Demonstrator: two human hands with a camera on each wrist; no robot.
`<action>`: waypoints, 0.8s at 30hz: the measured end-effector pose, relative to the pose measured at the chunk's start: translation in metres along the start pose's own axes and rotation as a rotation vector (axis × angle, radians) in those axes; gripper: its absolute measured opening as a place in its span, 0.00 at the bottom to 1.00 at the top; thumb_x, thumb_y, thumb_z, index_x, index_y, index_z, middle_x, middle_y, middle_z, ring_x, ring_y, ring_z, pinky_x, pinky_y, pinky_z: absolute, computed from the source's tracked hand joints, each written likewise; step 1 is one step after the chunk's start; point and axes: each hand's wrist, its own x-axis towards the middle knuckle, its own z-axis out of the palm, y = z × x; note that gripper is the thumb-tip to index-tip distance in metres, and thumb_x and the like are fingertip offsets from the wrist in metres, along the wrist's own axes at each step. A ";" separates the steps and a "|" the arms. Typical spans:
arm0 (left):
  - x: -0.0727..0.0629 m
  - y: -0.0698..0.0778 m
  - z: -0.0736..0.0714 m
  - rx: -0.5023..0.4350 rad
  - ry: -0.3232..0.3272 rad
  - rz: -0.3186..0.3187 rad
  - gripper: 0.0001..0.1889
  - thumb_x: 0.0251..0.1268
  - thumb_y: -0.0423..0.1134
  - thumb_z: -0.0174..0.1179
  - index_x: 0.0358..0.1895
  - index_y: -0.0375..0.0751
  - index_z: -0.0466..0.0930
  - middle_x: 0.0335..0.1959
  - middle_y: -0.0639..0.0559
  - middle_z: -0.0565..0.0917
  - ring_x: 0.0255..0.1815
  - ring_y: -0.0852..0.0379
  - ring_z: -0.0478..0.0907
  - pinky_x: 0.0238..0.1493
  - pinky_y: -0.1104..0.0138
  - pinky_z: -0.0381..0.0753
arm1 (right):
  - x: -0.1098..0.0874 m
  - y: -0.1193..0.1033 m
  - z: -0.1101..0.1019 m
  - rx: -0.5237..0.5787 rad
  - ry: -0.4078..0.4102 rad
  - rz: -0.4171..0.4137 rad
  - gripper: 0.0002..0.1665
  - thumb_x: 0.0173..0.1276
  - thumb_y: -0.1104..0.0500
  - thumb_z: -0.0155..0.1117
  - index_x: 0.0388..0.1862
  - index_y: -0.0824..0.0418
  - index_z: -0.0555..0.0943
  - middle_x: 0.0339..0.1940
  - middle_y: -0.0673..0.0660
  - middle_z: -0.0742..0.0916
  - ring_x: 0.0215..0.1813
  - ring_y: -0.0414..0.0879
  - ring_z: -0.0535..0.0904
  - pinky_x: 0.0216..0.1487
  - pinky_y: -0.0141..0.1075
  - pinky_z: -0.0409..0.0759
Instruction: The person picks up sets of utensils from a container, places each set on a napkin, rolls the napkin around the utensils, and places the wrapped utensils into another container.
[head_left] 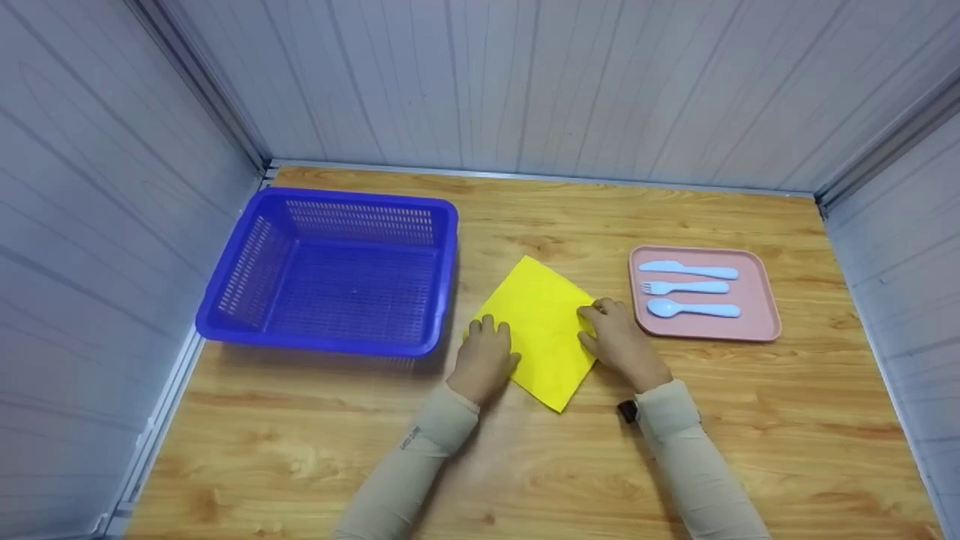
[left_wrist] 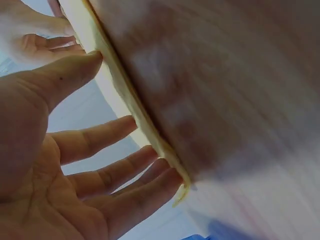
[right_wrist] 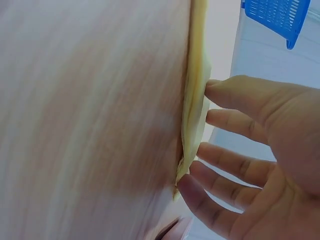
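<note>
I'm in what looks like a small partitioned booth point(head_left: 75, 300): 3 pale, panelled walls point(head_left: 487, 90) stand at the left, top and right of the frame, metal strips point(head_left: 199, 82) run down their corners, and a wood-grain surface point(head_left: 540, 480) fills the space between. Lab or workshop, I can't tell.

On the table point(head_left: 562, 480), the basket point(head_left: 315, 344) sits far left, the tray point(head_left: 759, 307) lies right, and the cloth point(head_left: 541, 319) lies between them, reaching nearer to me than either. In the tray, the knife point(head_left: 691, 270) lies farthest, the fork point(head_left: 690, 287) in the middle, the spoon point(head_left: 697, 308) nearest. My left fingers point(left_wrist: 95, 136) touch the cloth's left side, my right fingers point(right_wrist: 235, 162) its right. The far wall point(head_left: 525, 90) stands behind everything.
</note>
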 end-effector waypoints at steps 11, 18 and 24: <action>0.018 -0.017 -0.005 -0.145 -0.143 -0.055 0.25 0.64 0.42 0.68 0.57 0.29 0.76 0.63 0.34 0.72 0.62 0.37 0.71 0.55 0.51 0.79 | 0.000 0.003 0.002 0.047 -0.019 0.063 0.28 0.72 0.55 0.64 0.66 0.67 0.75 0.61 0.71 0.73 0.59 0.65 0.69 0.60 0.55 0.73; 0.022 -0.025 -0.003 -0.187 -0.146 -0.039 0.24 0.64 0.41 0.67 0.59 0.31 0.76 0.66 0.34 0.70 0.66 0.37 0.68 0.63 0.51 0.74 | -0.004 0.002 0.003 0.040 0.035 0.030 0.27 0.70 0.57 0.66 0.64 0.69 0.77 0.58 0.72 0.75 0.59 0.67 0.70 0.60 0.55 0.72; 0.021 -0.027 -0.002 -0.180 -0.147 -0.033 0.25 0.64 0.41 0.67 0.60 0.32 0.76 0.67 0.34 0.70 0.66 0.37 0.68 0.64 0.51 0.73 | -0.006 0.000 0.004 0.038 0.027 0.042 0.28 0.70 0.57 0.66 0.65 0.69 0.76 0.58 0.72 0.74 0.59 0.66 0.70 0.59 0.55 0.73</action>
